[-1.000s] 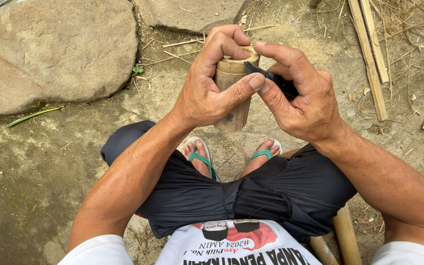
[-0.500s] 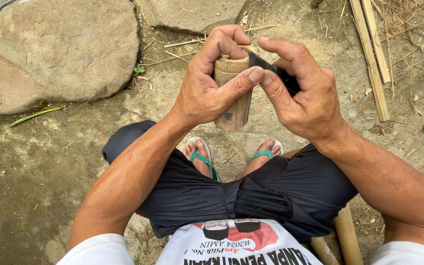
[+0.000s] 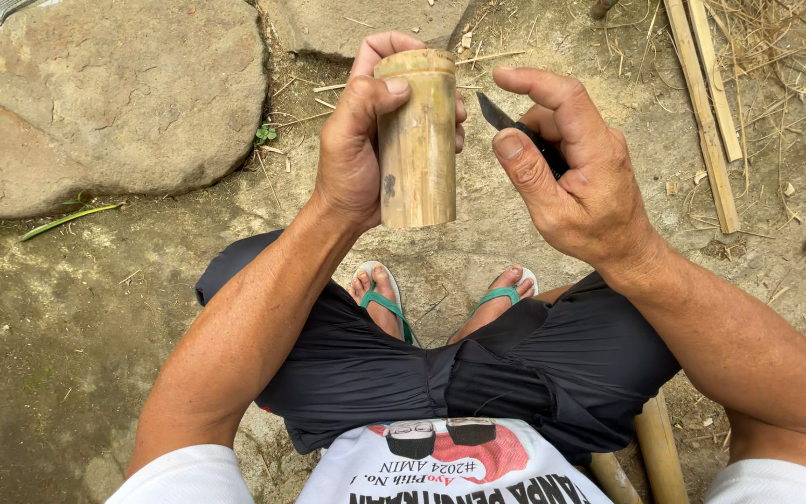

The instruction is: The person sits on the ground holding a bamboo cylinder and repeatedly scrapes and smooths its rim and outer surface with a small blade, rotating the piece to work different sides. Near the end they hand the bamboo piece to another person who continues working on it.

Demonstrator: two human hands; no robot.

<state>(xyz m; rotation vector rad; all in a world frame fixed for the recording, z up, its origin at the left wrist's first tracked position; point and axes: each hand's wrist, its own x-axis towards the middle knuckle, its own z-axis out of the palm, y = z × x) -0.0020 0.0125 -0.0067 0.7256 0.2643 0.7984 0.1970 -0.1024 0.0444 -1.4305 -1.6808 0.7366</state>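
Observation:
My left hand grips a short, thick section of tan bamboo tube and holds it upright in front of me. My right hand is closed around a dark knife; its pointed blade sticks out toward the tube, a small gap away from it. The thumb of my right hand is raised beside the blade. Most of the knife's handle is hidden in my palm.
I squat on bare dirt with my sandalled feet below the tube. A large flat rock lies at the left. Split bamboo strips and dry straw lie at the right. Bamboo poles rest by my right leg.
My two hands have come apart. The tube is now held up clear in the left hand, and the right hand with the knife has drawn back to the right.

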